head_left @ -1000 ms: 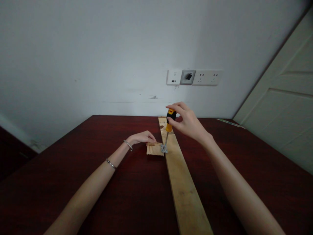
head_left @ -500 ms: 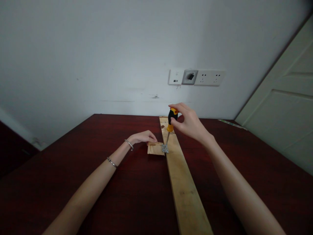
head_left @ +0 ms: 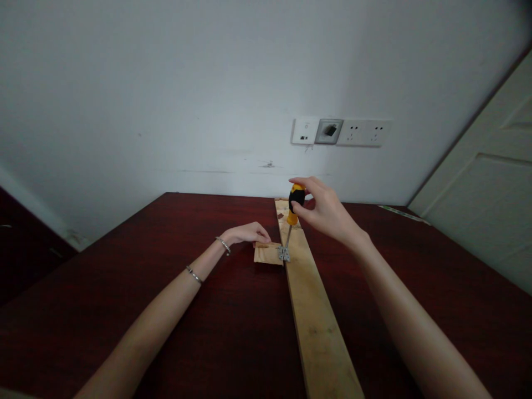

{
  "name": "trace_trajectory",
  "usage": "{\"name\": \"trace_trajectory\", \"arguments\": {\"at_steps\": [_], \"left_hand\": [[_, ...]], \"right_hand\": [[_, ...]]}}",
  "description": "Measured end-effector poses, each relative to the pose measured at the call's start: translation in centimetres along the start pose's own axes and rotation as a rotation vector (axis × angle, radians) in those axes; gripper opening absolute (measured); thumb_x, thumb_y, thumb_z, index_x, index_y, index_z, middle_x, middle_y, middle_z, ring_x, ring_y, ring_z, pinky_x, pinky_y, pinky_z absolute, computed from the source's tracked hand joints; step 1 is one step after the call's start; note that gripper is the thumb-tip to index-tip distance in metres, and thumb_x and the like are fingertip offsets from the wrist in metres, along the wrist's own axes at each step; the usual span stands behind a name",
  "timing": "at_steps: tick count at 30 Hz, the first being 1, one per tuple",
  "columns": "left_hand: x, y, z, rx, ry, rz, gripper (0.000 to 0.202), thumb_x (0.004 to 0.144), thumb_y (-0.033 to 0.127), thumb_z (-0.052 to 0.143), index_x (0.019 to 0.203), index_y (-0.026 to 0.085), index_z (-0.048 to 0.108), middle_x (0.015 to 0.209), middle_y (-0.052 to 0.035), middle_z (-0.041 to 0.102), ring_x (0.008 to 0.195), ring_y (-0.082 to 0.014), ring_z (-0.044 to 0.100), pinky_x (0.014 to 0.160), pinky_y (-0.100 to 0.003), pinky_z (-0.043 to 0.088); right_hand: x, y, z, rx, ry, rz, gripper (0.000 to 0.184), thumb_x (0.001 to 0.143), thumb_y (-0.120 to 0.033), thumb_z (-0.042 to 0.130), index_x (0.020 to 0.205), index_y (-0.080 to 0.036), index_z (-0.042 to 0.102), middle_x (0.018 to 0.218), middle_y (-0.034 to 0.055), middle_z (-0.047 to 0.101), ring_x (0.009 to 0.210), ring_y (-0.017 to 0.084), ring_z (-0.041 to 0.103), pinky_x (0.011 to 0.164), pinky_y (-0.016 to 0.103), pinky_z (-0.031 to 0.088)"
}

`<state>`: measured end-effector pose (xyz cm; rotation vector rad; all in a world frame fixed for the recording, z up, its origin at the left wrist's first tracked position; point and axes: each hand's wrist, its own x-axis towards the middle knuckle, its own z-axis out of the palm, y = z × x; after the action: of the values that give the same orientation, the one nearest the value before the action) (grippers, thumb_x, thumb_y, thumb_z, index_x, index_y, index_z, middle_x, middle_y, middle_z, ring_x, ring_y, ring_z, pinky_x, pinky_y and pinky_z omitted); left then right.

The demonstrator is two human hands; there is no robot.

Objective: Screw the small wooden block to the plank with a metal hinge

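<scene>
A long pale wooden plank [head_left: 316, 310] lies on the dark red table [head_left: 208, 332], running away from me. A small wooden block [head_left: 266, 254] lies against its left edge, joined by a small metal hinge [head_left: 284, 253]. My right hand [head_left: 324, 210] pinches the black and yellow handle of a screwdriver [head_left: 294, 206], which stands nearly upright with its tip on the hinge. My left hand [head_left: 247, 233] rests on the far edge of the small block with fingers curled, pressing it down. Two bracelets sit on my left wrist and forearm.
A white wall stands just behind the table, with a row of sockets and a switch [head_left: 341, 132]. A pale panelled door [head_left: 486, 210] is at the right. A thin strip [head_left: 401, 213] lies at the table's far right edge.
The view has shifted slightly, so everything sits a little more to the right. My right fingers have turned a little on the screwdriver handle. The left hand stays on the block.
</scene>
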<state>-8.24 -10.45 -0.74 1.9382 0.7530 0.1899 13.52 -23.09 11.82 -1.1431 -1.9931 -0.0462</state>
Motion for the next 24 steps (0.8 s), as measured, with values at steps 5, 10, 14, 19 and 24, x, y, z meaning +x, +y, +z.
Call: {"name": "trace_trajectory", "arguments": {"at_steps": [5, 10, 14, 19, 24], "left_hand": [[-0.08, 0.02, 0.06, -0.014, -0.011, -0.001, 0.024, 0.074, 0.027, 0.069, 0.087, 0.008, 0.076, 0.085, -0.0091, 0.072, 0.070, -0.0128, 0.059, 0.066, -0.022, 0.043], [-0.14, 0.02, 0.14, -0.037, -0.025, -0.004, 0.028, 0.074, 0.031, 0.070, 0.089, 0.008, 0.075, 0.082, -0.0086, 0.071, 0.066, -0.0114, 0.057, 0.065, -0.023, 0.043], [-0.09, -0.07, 0.18, -0.048, -0.031, -0.006, 0.031, 0.074, 0.033, 0.070, 0.089, 0.007, 0.075, 0.082, -0.0088, 0.070, 0.066, -0.0113, 0.057, 0.065, -0.023, 0.043], [0.06, -0.24, 0.14, -0.033, -0.009, -0.006, 0.029, 0.073, 0.033, 0.071, 0.087, 0.008, 0.075, 0.082, -0.0079, 0.071, 0.067, -0.0113, 0.057, 0.065, -0.022, 0.043], [-0.08, -0.10, 0.16, -0.040, -0.029, 0.002, 0.030, 0.074, 0.033, 0.070, 0.090, 0.008, 0.075, 0.079, -0.0069, 0.070, 0.066, -0.0111, 0.057, 0.066, -0.022, 0.042]], "right_hand": [[-0.06, -0.23, -0.32, -0.058, 0.000, 0.021, 0.035, 0.082, -0.023, 0.060, 0.117, -0.021, 0.058, 0.113, 0.0099, 0.060, 0.096, 0.025, 0.062, 0.075, 0.038, 0.054], [0.11, 0.16, -0.45, -0.051, 0.037, 0.009, 0.026, 0.085, -0.035, 0.063, 0.107, -0.021, 0.062, 0.103, 0.0082, 0.059, 0.086, 0.021, 0.062, 0.074, 0.037, 0.054], [0.24, 0.67, -0.31, -0.009, 0.043, -0.028, 0.030, 0.085, -0.024, 0.060, 0.115, -0.019, 0.059, 0.107, 0.0093, 0.062, 0.088, 0.021, 0.062, 0.072, 0.035, 0.055], [0.17, 0.62, -0.26, -0.009, 0.040, -0.057, 0.037, 0.083, -0.018, 0.057, 0.119, -0.015, 0.060, 0.106, 0.0109, 0.063, 0.091, 0.022, 0.062, 0.071, 0.034, 0.055], [0.03, 0.35, -0.54, -0.112, 0.025, -0.005, 0.038, 0.085, -0.040, 0.064, 0.118, -0.022, 0.065, 0.104, 0.0087, 0.057, 0.074, 0.017, 0.059, 0.073, 0.037, 0.054]]}}
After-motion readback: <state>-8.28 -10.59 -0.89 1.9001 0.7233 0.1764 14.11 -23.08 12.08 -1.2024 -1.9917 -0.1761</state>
